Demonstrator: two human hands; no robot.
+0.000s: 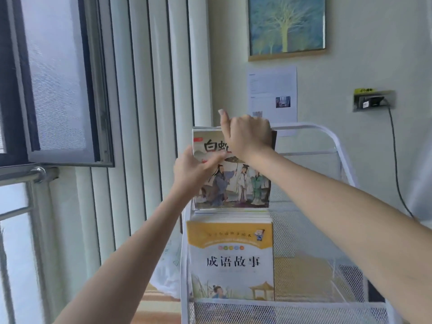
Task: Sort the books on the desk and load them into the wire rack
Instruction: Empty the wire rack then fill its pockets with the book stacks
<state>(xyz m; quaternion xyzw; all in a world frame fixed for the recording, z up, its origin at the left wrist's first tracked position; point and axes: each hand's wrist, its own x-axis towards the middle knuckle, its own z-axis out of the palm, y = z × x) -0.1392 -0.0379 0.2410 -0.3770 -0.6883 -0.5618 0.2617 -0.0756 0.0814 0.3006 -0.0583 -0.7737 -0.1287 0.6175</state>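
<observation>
Head view, facing forward, close to wire rack (336,146)

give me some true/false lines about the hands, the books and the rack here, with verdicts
1. The right hand grips the top edge of the illustrated book in the upper tier. True.
2. The left hand hangs idle, away from the books. False: it touches that book's left edge.
3. The yellow-and-white book stands in the tier below. True.
4. The wire rack is black. False: it is white.
5. A framed tree painting hangs on the wall above the rack. True.
</observation>
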